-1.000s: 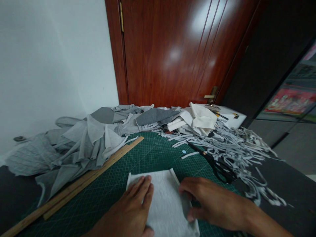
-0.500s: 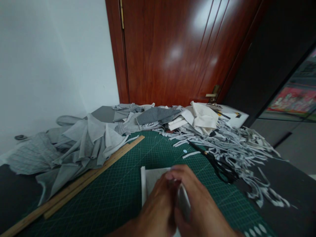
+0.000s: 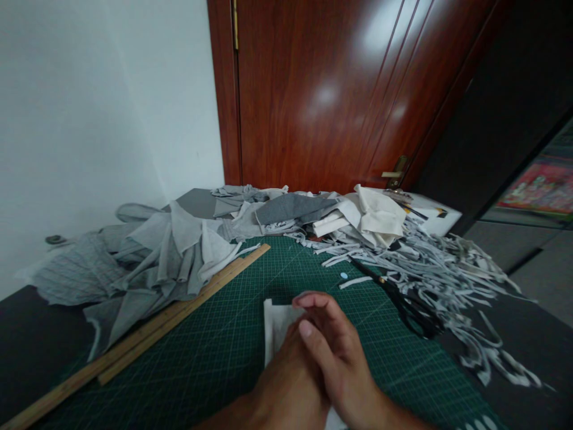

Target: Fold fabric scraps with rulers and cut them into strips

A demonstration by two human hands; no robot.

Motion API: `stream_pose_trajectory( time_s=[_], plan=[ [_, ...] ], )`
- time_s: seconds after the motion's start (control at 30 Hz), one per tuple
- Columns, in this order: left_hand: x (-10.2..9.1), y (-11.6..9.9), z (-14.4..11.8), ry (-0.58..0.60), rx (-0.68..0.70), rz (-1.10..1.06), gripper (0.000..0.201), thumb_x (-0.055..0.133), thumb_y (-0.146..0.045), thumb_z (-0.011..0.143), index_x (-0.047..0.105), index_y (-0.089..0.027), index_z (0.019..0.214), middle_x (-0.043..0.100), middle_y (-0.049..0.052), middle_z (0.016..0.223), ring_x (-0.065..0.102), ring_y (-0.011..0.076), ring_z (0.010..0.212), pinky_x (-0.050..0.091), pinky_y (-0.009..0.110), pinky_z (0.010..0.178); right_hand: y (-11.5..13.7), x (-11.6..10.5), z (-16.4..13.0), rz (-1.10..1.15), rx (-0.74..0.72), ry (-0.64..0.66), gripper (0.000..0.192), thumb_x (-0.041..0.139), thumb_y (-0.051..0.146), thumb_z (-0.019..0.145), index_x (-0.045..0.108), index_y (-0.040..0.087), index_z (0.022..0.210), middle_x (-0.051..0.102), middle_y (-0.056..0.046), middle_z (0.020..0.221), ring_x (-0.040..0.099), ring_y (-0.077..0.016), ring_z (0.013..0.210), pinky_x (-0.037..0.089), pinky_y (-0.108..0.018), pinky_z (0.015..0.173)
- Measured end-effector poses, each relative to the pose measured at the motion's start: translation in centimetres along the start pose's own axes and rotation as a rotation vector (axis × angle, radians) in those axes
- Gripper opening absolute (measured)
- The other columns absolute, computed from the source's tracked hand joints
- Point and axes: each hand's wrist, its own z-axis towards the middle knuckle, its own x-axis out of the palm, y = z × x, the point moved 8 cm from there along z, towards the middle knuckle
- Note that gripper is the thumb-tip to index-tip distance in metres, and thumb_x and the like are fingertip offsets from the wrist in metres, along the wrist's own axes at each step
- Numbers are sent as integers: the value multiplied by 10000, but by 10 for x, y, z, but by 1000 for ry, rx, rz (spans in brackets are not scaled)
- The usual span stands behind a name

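Note:
A folded white cloth piece [image 3: 274, 325] lies on the green cutting mat [image 3: 215, 352], mostly hidden under my hands. My right hand [image 3: 340, 358] lies on top of my left hand [image 3: 286, 388], both pressing flat on the cloth near the bottom middle. Only the cloth's far left corner shows beyond my fingers. Whether either hand grips the cloth is hidden.
A long wooden ruler [image 3: 147, 331] lies diagonally along the mat's left edge. Grey fabric pieces [image 3: 156, 257] pile at the left and back. Black scissors [image 3: 409, 307] rest beside a heap of cut grey strips [image 3: 447, 275] at the right. A brown door [image 3: 340, 89] stands behind.
The cloth went from spread flat to folded narrower. My hands came together, right over left, on top of it. The view shifted slightly, so the scene slid right.

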Motion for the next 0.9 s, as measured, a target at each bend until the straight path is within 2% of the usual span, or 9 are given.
stream_pose_trajectory(
  time_s=[0.1, 0.23, 0.37, 0.5, 0.57, 0.63, 0.73, 0.83, 0.9],
  plan=[
    [-11, -5, -11, 262, 99, 135, 579, 627, -84, 758, 726, -229, 1310, 722, 101, 1371, 610, 351, 1366, 455, 588, 1218, -21, -16, 1, -55, 42, -81, 164, 515, 385, 1071, 595, 271, 1156, 695, -69, 1133, 683, -270, 1098, 575, -445, 947],
    [-23, -3, -28, 459, 166, 660, 673, 555, -77, 814, 574, -67, 1487, 523, 217, 1591, 467, 353, 1504, 406, 563, 1249, -23, -11, 2, -127, -19, -41, 148, 521, 233, 1037, 593, 266, 1161, 666, -68, 1155, 661, -257, 1120, 552, -445, 1008],
    [-53, 1, -46, 483, 210, 891, 656, 642, -169, 822, 600, -108, 1474, 472, 202, 1628, 457, 366, 1509, 406, 551, 1241, 2, 21, -9, -306, -276, 227, 293, 479, 53, 997, 600, 240, 1187, 658, -92, 1239, 651, -230, 1186, 565, -398, 1059],
    [-86, 5, -61, 443, 227, 988, 725, 687, -264, 853, 525, -101, 1540, 412, 204, 1652, 430, 377, 1522, 386, 563, 1243, 23, 50, -31, -565, -598, 530, 354, 458, 52, 1054, 533, 128, 1391, 558, -205, 1490, 412, -288, 1520, 442, -422, 1238],
    [-98, 7, -64, 423, 204, 1008, 793, 710, -315, 855, 472, -79, 1574, 353, 210, 1675, 394, 384, 1541, 348, 571, 1259, 28, 58, -39, -614, -671, 657, 319, 463, 106, 1091, 549, 88, 1398, 551, -222, 1518, 363, -309, 1551, 406, -419, 1262],
    [-105, 9, -64, 434, 157, 1012, 864, 734, -362, 842, 433, -65, 1595, 294, 213, 1693, 352, 388, 1560, 311, 581, 1271, 28, 61, -38, -618, -642, 734, 307, 497, 112, 1083, 576, 74, 1377, 602, -215, 1463, 455, -305, 1485, 433, -400, 1242],
    [-110, 15, -63, 473, 78, 969, 988, 774, -411, 805, 351, -88, 1638, 244, 200, 1708, 310, 385, 1579, 268, 593, 1282, 25, 64, -27, -606, -477, 765, 324, 613, 130, 1007, 605, 100, 1329, 676, -180, 1326, 596, -306, 1300, 508, -451, 1166],
    [-113, 19, -61, 462, 39, 887, 1101, 826, -453, 756, 289, -158, 1671, 233, 177, 1715, 290, 396, 1583, 237, 602, 1292, 21, 68, -17, -627, -372, 740, 210, 657, 209, 993, 652, 157, 1197, 710, -140, 1219, 631, -311, 1171, 546, -504, 1084],
    [-115, 23, -62, 439, 28, 855, 1177, 860, -467, 719, 246, -198, 1686, 212, 169, 1722, 274, 413, 1584, 224, 614, 1295, 22, 71, -14, -650, -397, 729, 182, 669, 272, 1008, 679, 154, 1147, 723, -138, 1159, 631, -322, 1131, 542, -514, 1061]
  ],
)
